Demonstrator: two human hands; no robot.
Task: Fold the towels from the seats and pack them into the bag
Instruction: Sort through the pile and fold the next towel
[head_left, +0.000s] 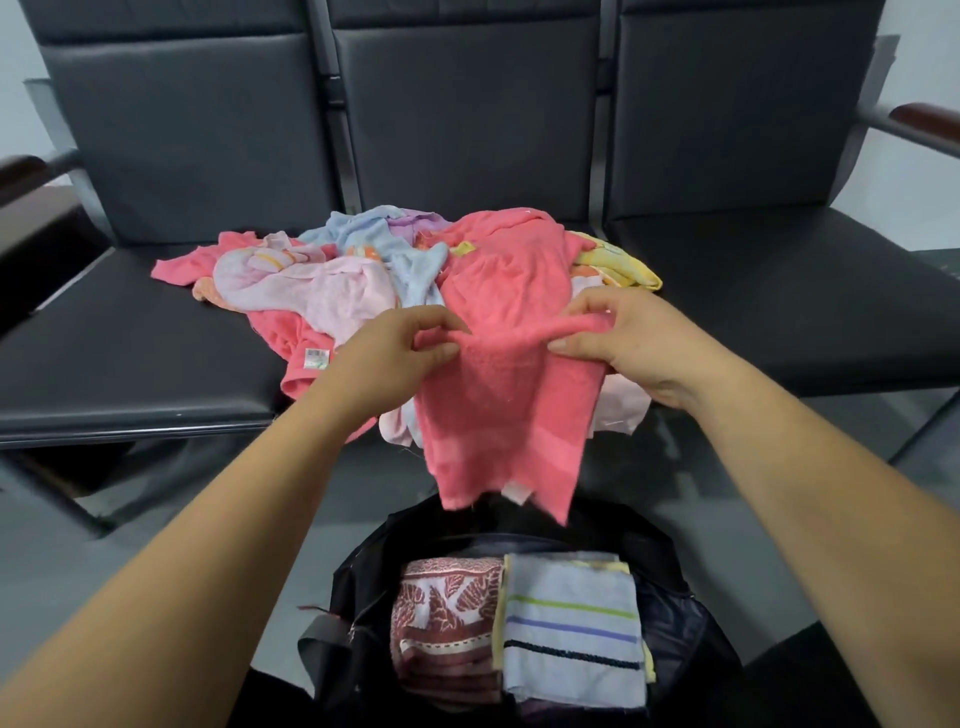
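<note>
A coral-pink towel (506, 405) hangs over the front edge of the middle seat, its upper part still on the heap. My left hand (395, 348) pinches its top edge on the left. On the right side of that edge my right hand (618, 338) pinches it too. Behind lies a loose pile of towels (332, 275) in pink, pale blue, lilac and yellow. Below, an open black bag (670, 618) on the floor holds a folded red patterned towel (447, 608) and a folded pale blue striped towel (571, 634).
A row of three black padded seats (130, 353) with tall backs spans the view. A dark armrest (930, 117) juts out at the far right, and another armrest (21, 169) sits at the far left. Grey floor (208, 499) lies under the seats.
</note>
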